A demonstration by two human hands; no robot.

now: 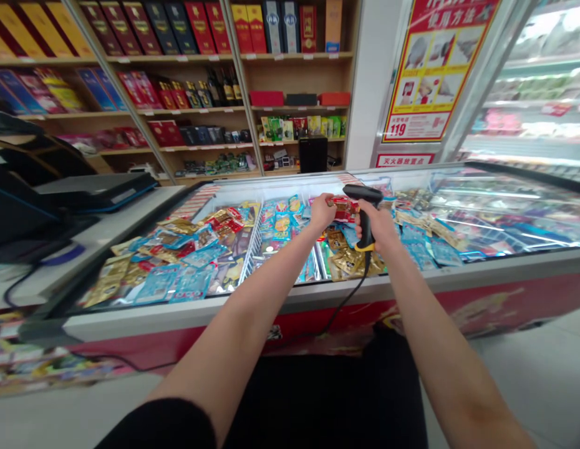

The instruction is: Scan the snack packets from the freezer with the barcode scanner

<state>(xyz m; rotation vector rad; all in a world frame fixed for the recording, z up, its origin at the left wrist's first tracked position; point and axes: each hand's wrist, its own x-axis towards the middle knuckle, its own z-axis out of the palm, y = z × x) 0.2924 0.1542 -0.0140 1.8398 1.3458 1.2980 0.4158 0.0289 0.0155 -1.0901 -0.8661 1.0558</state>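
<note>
My right hand (381, 226) is wrapped round the handle of a black and yellow barcode scanner (363, 206), whose black cable (347, 298) hangs down over the freezer's front edge. The scanner's head points left at a small red packet (340, 204). My left hand (322, 211) pinches that packet and holds it up just in front of the scanner. Both hands are stretched out over an open chest freezer (290, 299) full of several blue, gold and red ice-cream packets (196, 262).
A sliding glass lid (505, 206) covers the freezer's right half. A counter with a black till and cables (60, 206) stands at the left. Wooden shelves of boxed goods and bottles (187, 81) line the back wall. A glass-fronted chiller (537, 93) is at the right.
</note>
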